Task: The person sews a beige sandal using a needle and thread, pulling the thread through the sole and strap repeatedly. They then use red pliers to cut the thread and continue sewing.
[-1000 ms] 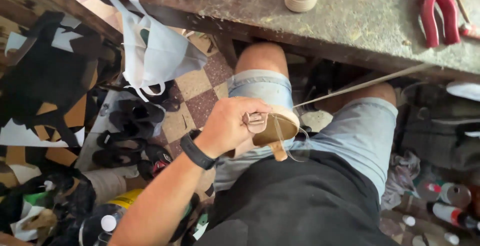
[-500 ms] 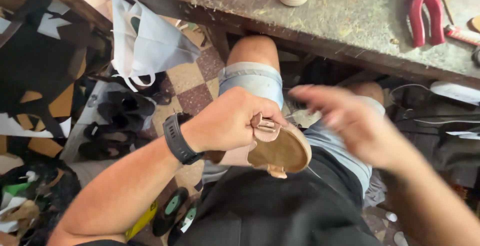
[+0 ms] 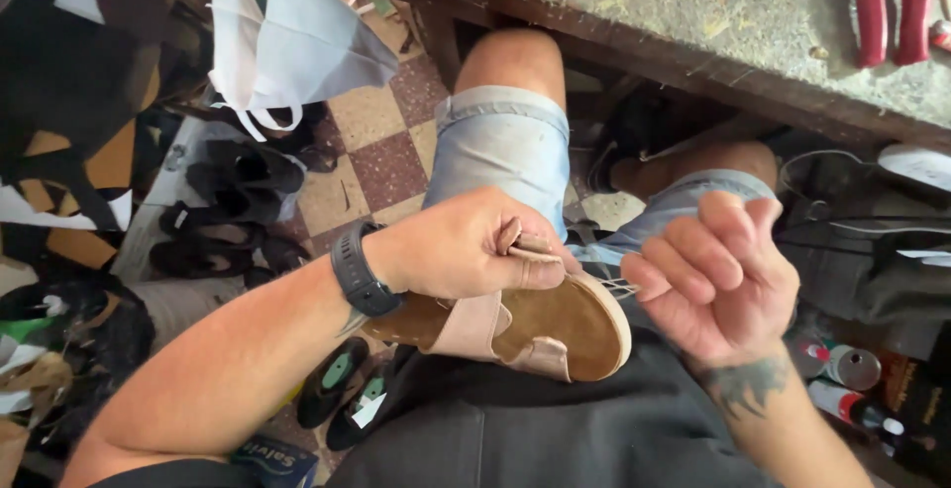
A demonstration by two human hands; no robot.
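Note:
A tan sandal (image 3: 555,329) with pale pink straps rests on my lap, sole edge toward my right side. My left hand (image 3: 461,245), with a black watch at the wrist, grips the sandal by its upper strap, thumb pressed along it. My right hand (image 3: 718,275) is closed in a loose fist just right of the sandal's rim, pinching a thin pale thread (image 3: 616,288) that runs to the sandal's edge. I sit in denim shorts under the edge of a grey workbench (image 3: 693,22).
Red-handled pliers (image 3: 892,2) lie on the bench at the upper right. A pale cloth bag (image 3: 287,42) hangs at the upper left. Dark sandals (image 3: 228,211) and scraps cover the checkered floor on the left. Cans and bottles (image 3: 842,379) stand at the lower right.
My right hand, first out of sight with the thread stretched far right, has come back in and closed beside the sandal. The sandal has tilted flatter on my lap.

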